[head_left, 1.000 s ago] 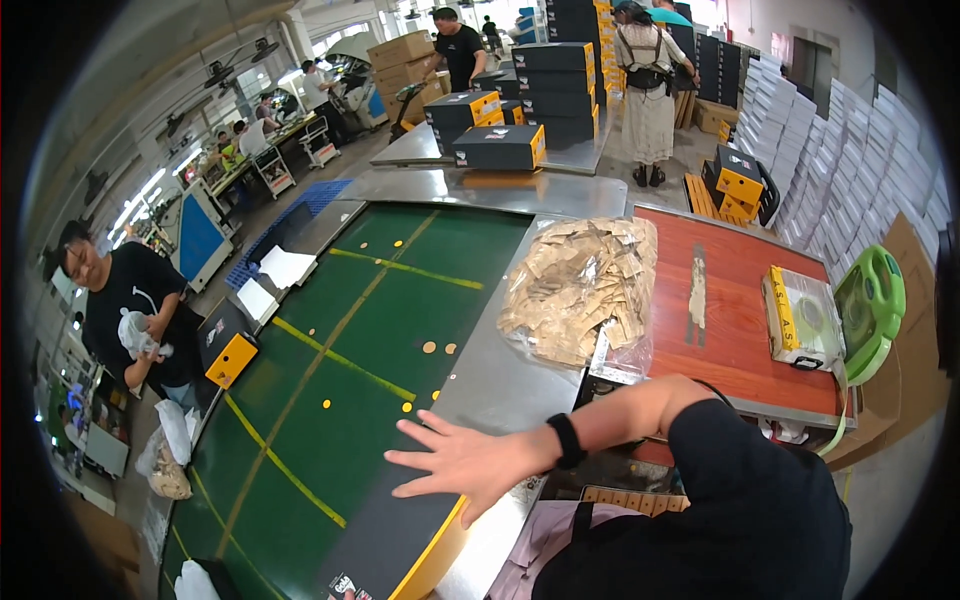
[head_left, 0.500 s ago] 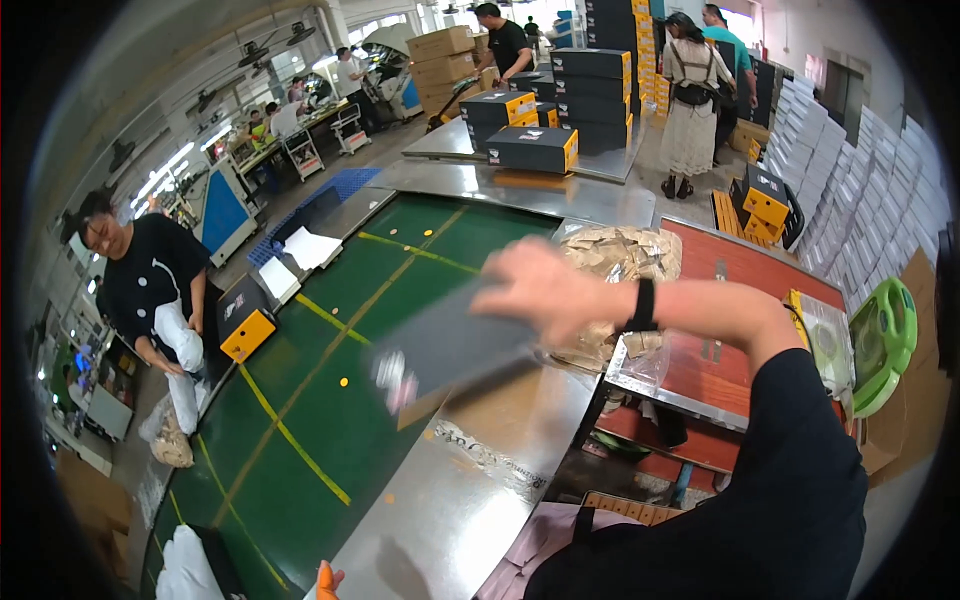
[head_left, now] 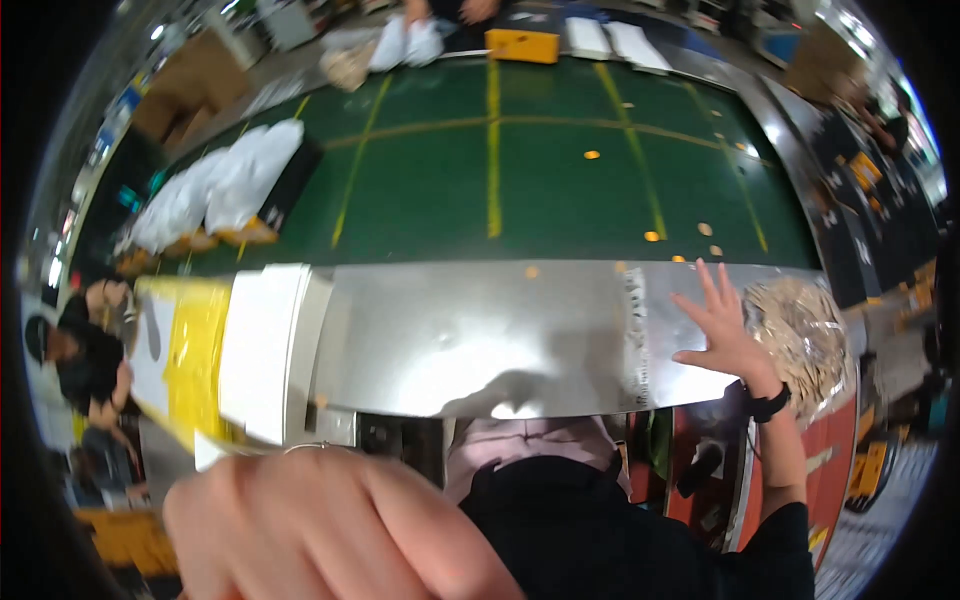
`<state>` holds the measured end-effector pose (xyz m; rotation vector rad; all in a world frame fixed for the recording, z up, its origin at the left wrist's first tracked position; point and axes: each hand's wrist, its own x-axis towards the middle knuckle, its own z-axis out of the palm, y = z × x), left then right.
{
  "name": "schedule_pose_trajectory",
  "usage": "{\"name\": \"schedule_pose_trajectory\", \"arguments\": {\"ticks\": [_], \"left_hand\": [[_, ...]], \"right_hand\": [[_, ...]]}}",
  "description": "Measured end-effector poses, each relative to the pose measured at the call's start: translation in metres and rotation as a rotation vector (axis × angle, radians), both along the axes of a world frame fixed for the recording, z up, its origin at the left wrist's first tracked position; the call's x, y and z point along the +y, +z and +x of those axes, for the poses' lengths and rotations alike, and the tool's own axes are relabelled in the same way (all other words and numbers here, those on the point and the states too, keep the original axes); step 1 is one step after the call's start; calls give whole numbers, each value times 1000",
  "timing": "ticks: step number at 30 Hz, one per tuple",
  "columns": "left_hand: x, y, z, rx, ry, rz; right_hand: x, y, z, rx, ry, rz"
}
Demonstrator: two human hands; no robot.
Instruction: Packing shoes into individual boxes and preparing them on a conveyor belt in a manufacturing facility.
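Note:
My right hand (head_left: 728, 335) is stretched over the right part of the metal table (head_left: 430, 340), fingers spread and nothing in them. A dark band circles its wrist. Beside it lies a clear plastic bag of crumpled brown paper (head_left: 800, 335). My left hand (head_left: 330, 530) looms large and blurred at the lower left, close to the camera. Its knuckles are bent and its fingers curl out of the picture, so anything in them is hidden. A stack of white paper sheets (head_left: 265, 345) and a yellow plastic-wrapped pack (head_left: 197, 350) lie beyond it on the table's left part.
Past the table runs a green conveyor belt (head_left: 420, 190) with yellow lines. White-wrapped bundles (head_left: 225, 180) in boxes stand on its left. Across it are a dark and orange shoebox (head_left: 522, 45) and another person's hands (head_left: 478, 10). Dark boxes (head_left: 850, 225) stand at the right.
The view has swung toward the table and left. My right hand held a dark grey shoebox before; now it is free of it. My left hand has risen close to the camera.

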<state>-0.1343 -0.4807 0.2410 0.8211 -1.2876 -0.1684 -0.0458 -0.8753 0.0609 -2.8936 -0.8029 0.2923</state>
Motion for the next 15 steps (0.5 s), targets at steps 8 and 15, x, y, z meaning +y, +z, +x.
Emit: {"name": "schedule_pose_trajectory", "arguments": {"ticks": [8, 15], "left_hand": [[-23, 29, -14, 103, -10, -134], [26, 40, -135, 671, 238, 147]], "right_hand": [[96, -72, 29, 233, 114, 98], [117, -104, 31, 328, 22, -98]]}}
